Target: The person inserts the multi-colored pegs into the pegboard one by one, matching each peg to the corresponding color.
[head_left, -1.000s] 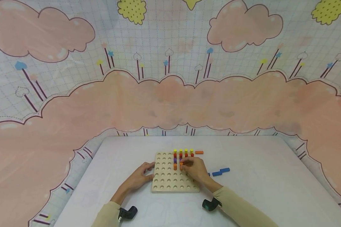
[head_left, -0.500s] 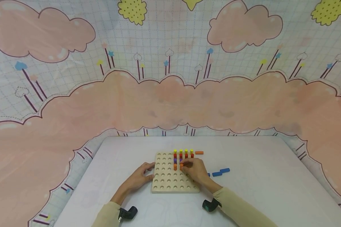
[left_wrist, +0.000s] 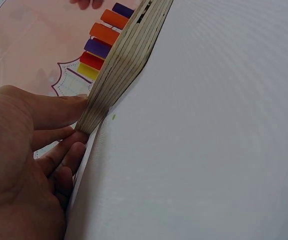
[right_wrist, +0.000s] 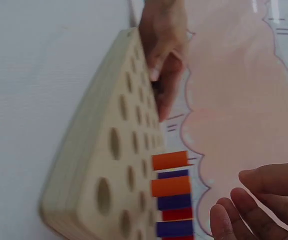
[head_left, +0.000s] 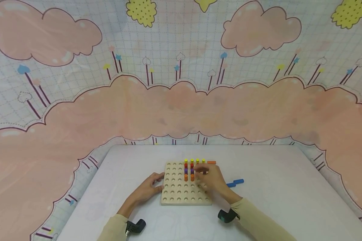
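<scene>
A wooden pegboard (head_left: 177,192) with rows of round holes lies on the white table. Upright pegs stand in it: yellow (head_left: 185,161), red (head_left: 185,166), purple (head_left: 185,171) and two orange pegs (head_left: 192,177). My left hand (head_left: 147,187) rests against the board's left edge; thumb and fingers touch that side in the left wrist view. Over the board's right part hovers my right hand (head_left: 212,177), just right of the orange pegs, hiding some holes and pegs. In the right wrist view its fingers (right_wrist: 256,210) are loosely bent, holding nothing.
Blue pegs (head_left: 238,181) lie loose on the table (head_left: 283,197) right of the board, partly behind the right hand. One orange peg (head_left: 211,162) lies by the far right corner. A cloud-patterned cloth (head_left: 181,107) hangs behind.
My right hand has let go of the second orange peg, which stays upright in its hole, and has shifted slightly right. The left hand keeps its place.
</scene>
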The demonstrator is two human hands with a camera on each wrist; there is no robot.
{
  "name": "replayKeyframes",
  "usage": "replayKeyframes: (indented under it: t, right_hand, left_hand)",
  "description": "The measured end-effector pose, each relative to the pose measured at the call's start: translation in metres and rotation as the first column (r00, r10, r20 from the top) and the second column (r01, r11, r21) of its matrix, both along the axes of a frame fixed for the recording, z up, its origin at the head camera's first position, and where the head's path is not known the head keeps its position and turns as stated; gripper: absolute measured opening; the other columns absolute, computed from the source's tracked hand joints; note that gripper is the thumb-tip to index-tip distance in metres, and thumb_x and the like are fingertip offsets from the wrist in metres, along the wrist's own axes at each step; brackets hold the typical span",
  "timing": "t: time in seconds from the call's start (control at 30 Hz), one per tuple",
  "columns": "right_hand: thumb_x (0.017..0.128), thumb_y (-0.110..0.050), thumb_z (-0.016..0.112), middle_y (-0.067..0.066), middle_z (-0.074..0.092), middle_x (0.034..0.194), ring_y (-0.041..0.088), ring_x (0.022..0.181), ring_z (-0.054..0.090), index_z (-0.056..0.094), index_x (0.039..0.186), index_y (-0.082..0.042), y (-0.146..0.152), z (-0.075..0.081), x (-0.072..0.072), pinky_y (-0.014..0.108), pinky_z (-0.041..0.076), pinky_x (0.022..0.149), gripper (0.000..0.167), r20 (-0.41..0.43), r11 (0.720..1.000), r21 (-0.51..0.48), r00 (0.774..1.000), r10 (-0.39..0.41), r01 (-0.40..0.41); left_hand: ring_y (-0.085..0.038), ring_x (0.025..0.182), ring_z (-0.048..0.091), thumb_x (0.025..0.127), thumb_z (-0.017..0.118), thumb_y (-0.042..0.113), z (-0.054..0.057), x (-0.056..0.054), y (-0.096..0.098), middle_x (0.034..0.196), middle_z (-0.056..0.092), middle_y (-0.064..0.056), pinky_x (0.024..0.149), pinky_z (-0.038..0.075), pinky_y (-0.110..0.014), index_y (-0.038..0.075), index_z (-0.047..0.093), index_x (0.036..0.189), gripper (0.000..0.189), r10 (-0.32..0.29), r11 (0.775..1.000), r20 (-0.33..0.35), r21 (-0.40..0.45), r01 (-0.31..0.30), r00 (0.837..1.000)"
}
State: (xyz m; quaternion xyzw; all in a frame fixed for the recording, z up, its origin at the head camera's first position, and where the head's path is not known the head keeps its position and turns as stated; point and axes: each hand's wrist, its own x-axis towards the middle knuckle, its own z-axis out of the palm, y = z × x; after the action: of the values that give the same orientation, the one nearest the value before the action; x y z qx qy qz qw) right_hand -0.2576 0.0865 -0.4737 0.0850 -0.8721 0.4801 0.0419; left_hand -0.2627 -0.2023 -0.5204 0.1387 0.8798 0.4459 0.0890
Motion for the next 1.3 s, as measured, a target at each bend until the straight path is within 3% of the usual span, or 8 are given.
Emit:
replayKeyframes:
  t: [0.17,0.3,0.57,0.93,1.13,1.3]
  right_hand:
    - [0.085,-0.007,0.075,0.002,0.075,0.101,0.022,0.1,0.068,0.075,0.102,-0.01,0.009,0.016,-0.001,0.041,0.058,0.089,0.017,-0.062,0.999,-0.034,0.998,-0.014,0.011]
    - [0.087,-0.008,0.074,0.004,0.073,0.106,0.023,0.103,0.068,0.074,0.106,-0.011,0.019,0.026,-0.003,0.038,0.058,0.089,0.019,-0.065,0.998,-0.048,0.997,-0.03,0.027]
    - [0.089,-0.013,0.071,0.009,0.072,0.111,0.026,0.107,0.067,0.071,0.113,-0.009,0.045,0.033,-0.016,0.041,0.056,0.093,0.024,-0.078,0.998,-0.064,0.997,-0.026,0.021]
    - [0.093,-0.019,0.067,0.01,0.07,0.117,0.027,0.113,0.061,0.068,0.121,-0.01,0.068,0.006,-0.041,0.047,0.049,0.101,0.03,0.039,0.992,-0.044,0.993,-0.114,0.116]
    - [0.094,-0.017,0.065,0.011,0.07,0.113,0.027,0.104,0.061,0.068,0.123,-0.01,0.075,-0.01,-0.051,0.036,0.054,0.086,0.029,0.076,0.991,0.0,0.988,-0.134,0.134]
    - [0.092,-0.015,0.067,0.01,0.068,0.11,0.024,0.095,0.056,0.07,0.12,-0.01,0.079,-0.02,-0.063,0.026,0.047,0.077,0.028,0.135,0.986,0.043,0.977,-0.164,0.159]
  left_hand:
    - [-0.025,0.122,0.05,0.089,0.069,0.014,0.0,-0.001,0.0,0.125,0.058,-0.004,0.111,0.035,-0.056,0.007,0.052,0.141,0.056,-0.003,1.0,-0.01,0.013,0.003,1.0]
    - [-0.025,0.122,0.05,0.089,0.069,0.014,-0.001,-0.001,-0.001,0.125,0.058,-0.003,0.111,0.034,-0.057,0.007,0.052,0.141,0.055,-0.002,1.0,-0.013,0.013,0.002,1.0]
    - [-0.023,0.12,0.049,0.09,0.068,0.014,0.0,0.0,-0.001,0.121,0.058,-0.001,0.111,0.035,-0.056,0.009,0.052,0.142,0.055,0.008,1.0,-0.008,0.005,-0.008,1.0]
    - [-0.025,0.121,0.049,0.09,0.067,0.013,0.0,0.002,-0.001,0.122,0.057,-0.003,0.112,0.033,-0.057,0.008,0.05,0.143,0.055,-0.008,1.0,-0.004,0.02,0.008,1.0]
    - [-0.025,0.12,0.05,0.091,0.067,0.012,-0.002,0.002,-0.002,0.124,0.058,-0.004,0.111,0.033,-0.058,0.005,0.049,0.143,0.056,-0.038,0.999,-0.025,0.03,0.039,0.999]
    - [-0.026,0.12,0.049,0.09,0.067,0.013,-0.002,0.001,-0.002,0.125,0.057,-0.005,0.112,0.033,-0.059,0.004,0.049,0.143,0.057,-0.044,0.998,-0.019,0.034,0.045,0.999]
